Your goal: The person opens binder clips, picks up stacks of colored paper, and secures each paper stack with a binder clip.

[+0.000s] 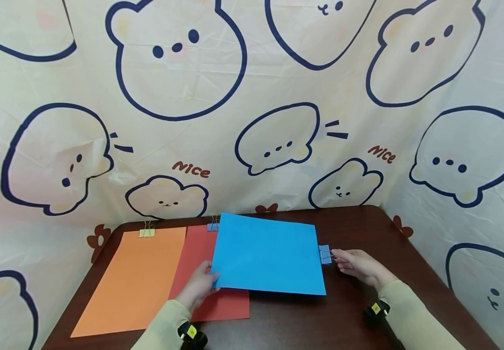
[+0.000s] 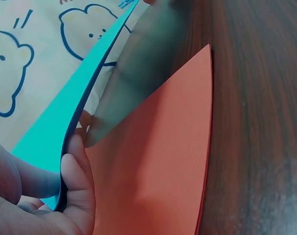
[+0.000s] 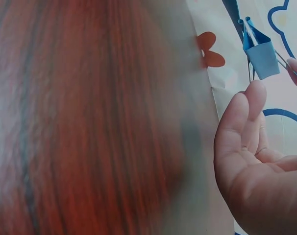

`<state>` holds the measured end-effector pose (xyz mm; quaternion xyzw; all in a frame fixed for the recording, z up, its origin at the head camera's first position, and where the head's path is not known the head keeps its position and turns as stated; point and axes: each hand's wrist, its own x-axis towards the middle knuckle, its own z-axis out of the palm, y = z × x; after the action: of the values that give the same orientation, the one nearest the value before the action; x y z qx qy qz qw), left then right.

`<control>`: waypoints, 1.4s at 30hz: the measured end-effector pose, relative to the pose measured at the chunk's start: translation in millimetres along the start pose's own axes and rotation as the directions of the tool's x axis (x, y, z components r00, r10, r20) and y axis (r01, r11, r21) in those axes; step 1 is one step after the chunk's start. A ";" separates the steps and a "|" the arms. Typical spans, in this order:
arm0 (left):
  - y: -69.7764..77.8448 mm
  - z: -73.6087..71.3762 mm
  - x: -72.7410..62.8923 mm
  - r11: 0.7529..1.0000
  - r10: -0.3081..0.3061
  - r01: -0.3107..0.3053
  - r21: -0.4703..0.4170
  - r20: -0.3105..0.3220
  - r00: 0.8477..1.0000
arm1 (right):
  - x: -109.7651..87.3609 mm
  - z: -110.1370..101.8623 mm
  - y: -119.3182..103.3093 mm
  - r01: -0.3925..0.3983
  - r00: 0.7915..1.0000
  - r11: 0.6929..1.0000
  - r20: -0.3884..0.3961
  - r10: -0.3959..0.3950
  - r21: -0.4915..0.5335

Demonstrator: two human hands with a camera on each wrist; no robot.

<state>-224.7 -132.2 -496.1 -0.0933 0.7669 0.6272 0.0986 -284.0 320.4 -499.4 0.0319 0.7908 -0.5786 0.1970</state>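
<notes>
A stack or sheet of blue paper (image 1: 269,255) is held up off the table, tilted, over part of the red paper. My left hand (image 1: 199,287) pinches its lower left edge between thumb and fingers, which the left wrist view shows close up. At the right edge of the blue paper is a light blue binder clip (image 1: 325,254). Thumb and fingers of my right hand (image 1: 358,265) grip its wire handles. In the right wrist view the binder clip (image 3: 262,56) sits right at the paper's edge, a fingertip on one handle and the thumb on the other.
Orange paper (image 1: 133,282) lies at the table's left with a pale yellow binder clip (image 1: 147,233) on its top edge. Beside it, red paper (image 1: 225,308) carries a blue binder clip (image 1: 213,227) at its top. A bear-patterned cloth (image 1: 217,146) hangs around the dark wooden table (image 1: 304,325).
</notes>
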 end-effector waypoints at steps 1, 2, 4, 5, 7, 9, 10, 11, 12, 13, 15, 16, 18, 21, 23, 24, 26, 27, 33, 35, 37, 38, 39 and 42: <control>0.1 -1.1 -0.5 1.000 -0.002 0.002 0.000 -0.004 1.000 | 0.2 0.3 -0.3 0.001 1.000 1.000 0.008 -0.001 0.005; 0.1 -2.1 -1.1 1.000 -0.004 0.004 0.002 -0.006 1.000 | 0.3 0.4 -1.0 -0.001 1.000 1.000 0.008 0.001 0.017; -0.2 -3.9 -2.2 1.000 -0.004 0.004 0.005 -0.007 1.000 | 0.4 1.5 -1.8 0.004 1.000 1.000 0.022 -0.004 0.023; -0.1 -4.7 -3.0 1.000 -0.004 0.004 0.005 -0.008 1.000 | 0.5 2.0 -2.2 0.007 1.000 1.000 0.029 -0.007 0.022; -0.3 -5.8 -4.5 1.000 -0.003 0.003 0.008 -0.010 1.000 | 0.9 3.2 -3.0 0.004 1.000 1.000 0.031 -0.005 0.028; -0.9 -6.5 -5.9 1.000 -0.001 0.001 0.009 -0.012 1.000 | 1.4 5.0 -3.7 -0.003 1.000 0.999 0.029 0.002 0.035; -1.3 -6.9 -6.5 1.000 -0.002 0.002 0.008 -0.014 1.000 | 1.7 5.4 -3.5 0.000 0.999 1.000 0.034 -0.001 0.029; -1.6 -7.2 -7.1 1.000 0.000 0.000 0.008 -0.014 1.000 | 2.1 6.0 -3.7 -0.005 1.000 0.999 0.028 0.004 0.035; -2.3 -7.5 -7.4 1.000 0.001 -0.001 0.005 -0.014 1.000 | 2.5 6.7 -3.9 -0.010 1.000 0.999 0.022 0.009 0.039; -2.8 -7.9 -7.9 1.000 0.003 -0.003 0.002 -0.014 1.000 | 2.7 7.3 -4.3 -0.015 1.000 0.999 0.014 0.014 0.046; -4.3 -8.9 -8.5 1.000 0.005 -0.005 -0.003 -0.014 1.000 | 3.1 8.2 -4.9 -0.013 1.000 0.999 0.007 0.013 0.044; -5.1 -9.4 -8.7 1.000 0.002 -0.002 -0.006 -0.016 1.000 | 3.3 8.5 -5.2 -0.011 1.000 0.999 0.005 0.011 0.040; -6.6 -10.6 -9.3 1.000 -0.004 0.004 -0.005 -0.018 1.000 | 3.4 9.8 -6.3 -0.013 1.000 0.999 -0.003 0.014 0.048; -7.9 -12.2 -10.5 1.000 -0.014 0.014 -0.005 -0.015 1.000 | 3.5 12.0 -7.1 -0.010 1.000 0.999 0.007 0.010 0.049; -8.7 -12.9 -11.5 1.000 -0.016 0.016 -0.006 -0.010 1.000 | 3.8 13.8 -7.3 -0.010 1.000 0.999 0.018 0.009 0.053; -8.9 -13.1 -12.0 1.000 -0.017 0.017 -0.008 -0.010 1.000 | 3.9 14.6 -7.5 -0.011 1.000 0.998 0.023 0.010 0.057; -9.3 -13.4 -12.9 1.000 -0.014 0.014 -0.013 -0.006 1.000 | 4.5 16.0 -7.5 -0.009 0.999 0.999 0.034 0.007 0.054; -9.3 -13.5 -13.5 1.000 -0.014 0.013 -0.014 -0.006 1.000 | 4.9 16.6 -7.5 -0.007 0.999 0.999 0.037 0.005 0.053; -10.3 -13.6 -16.6 1.000 -0.019 0.019 -0.022 -0.013 1.000 | 7.4 21.7 -9.2 -0.027 0.999 0.997 0.031 0.025 0.067; -11.0 -13.3 -17.6 0.999 -0.020 0.019 -0.029 -0.013 1.000 | 8.2 23.9 -9.4 -0.033 0.999 0.997 0.028 0.031 0.071; -11.7 -12.6 -18.3 0.999 -0.019 0.019 -0.034 -0.012 1.000 | 9.1 25.7 -9.0 -0.034 0.999 0.997 0.030 0.032 0.072; -12.0 -12.2 -18.6 0.999 -0.019 0.018 -0.037 -0.012 1.000 | 9.5 26.6 -8.6 -0.033 0.999 0.997 0.031 0.031 0.071; -12.4 -11.7 -18.7 0.999 -0.018 0.018 -0.037 -0.011 1.000 | 9.9 27.6 -8.4 -0.031 0.999 0.997 0.032 0.029 0.070; -13.0 -10.6 -19.5 0.999 -0.018 0.018 -0.041 -0.011 1.000 | 10.7 29.7 -8.4 -0.031 0.999 0.997 0.030 0.029 0.071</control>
<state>-202.8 -144.7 -501.0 -0.1058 0.7535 0.6414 0.0981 -288.0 288.2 -503.1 0.0425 0.7661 -0.6038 0.2160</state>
